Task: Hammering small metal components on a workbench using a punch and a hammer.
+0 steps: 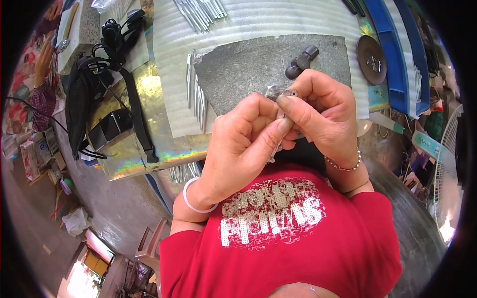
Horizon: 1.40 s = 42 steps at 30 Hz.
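My two hands meet over the near edge of a dark grey stone slab. Between my left hand (pixel 248 136) and my right hand (pixel 323 111) is a small shiny metal piece (pixel 275 92). Thumb and fingers of each hand pinch it, hiding most of its shape; a bit of bright metal also shows below the left fingers. Beyond my right hand, a dark hammer head (pixel 302 62) lies on the stone slab (pixel 238 64). Left of the slab, several slim silver metal rods (pixel 197 97) rest on white foam sheeting (pixel 174 74).
More silver rods (pixel 201 14) lie at the far side. A brown dish (pixel 365 52) holds small metal bits, beside blue trays (pixel 390 49). At left are a black bag (pixel 79 99), cables and a strap (pixel 136 116). A fan (pixel 447 164) stands right; another person's hand (pixel 43 62) shows far left.
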### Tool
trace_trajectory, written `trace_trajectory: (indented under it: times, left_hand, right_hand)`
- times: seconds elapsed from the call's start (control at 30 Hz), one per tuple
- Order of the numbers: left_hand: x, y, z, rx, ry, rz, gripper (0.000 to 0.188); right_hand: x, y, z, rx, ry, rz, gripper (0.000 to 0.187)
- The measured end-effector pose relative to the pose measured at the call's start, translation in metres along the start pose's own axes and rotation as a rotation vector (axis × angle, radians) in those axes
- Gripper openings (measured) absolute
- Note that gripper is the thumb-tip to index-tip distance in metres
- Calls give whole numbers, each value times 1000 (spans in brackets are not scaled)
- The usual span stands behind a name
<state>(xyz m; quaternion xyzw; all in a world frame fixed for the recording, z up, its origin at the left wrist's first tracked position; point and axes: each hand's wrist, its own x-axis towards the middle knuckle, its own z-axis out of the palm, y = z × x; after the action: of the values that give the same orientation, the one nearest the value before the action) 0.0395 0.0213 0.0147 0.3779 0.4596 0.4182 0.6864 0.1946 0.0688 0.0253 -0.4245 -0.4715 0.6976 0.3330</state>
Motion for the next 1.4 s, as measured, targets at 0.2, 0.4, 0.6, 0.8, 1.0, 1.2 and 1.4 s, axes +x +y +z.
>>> trace_trajectory:
  times: [0.2,0.4,0.6,0.8,1.0,1.2,1.4]
  left_hand:
    - [-3,2,1,-51,-36,8,8]
    - [-9,4,-4,-106,-114,-86,15]
    - [-3,6,-11,17,-110,-128,16]
    - [6,7,-16,39,-147,-183,23]
    - [10,11,-16,59,-212,-224,23]
    - [10,14,-14,15,-229,-259,23]
    - [9,11,-12,-54,-205,-266,23]
  right_hand:
    - [-2,-1,-3,144,-32,15,12]
    - [0,4,-5,164,-59,85,16]
    - [6,14,-2,217,-41,104,16]
    - [8,22,-5,308,-24,142,15]
    - [3,25,-4,298,37,129,15]
    - [-1,24,-4,333,44,141,15]
    - [-1,21,-5,327,34,171,16]
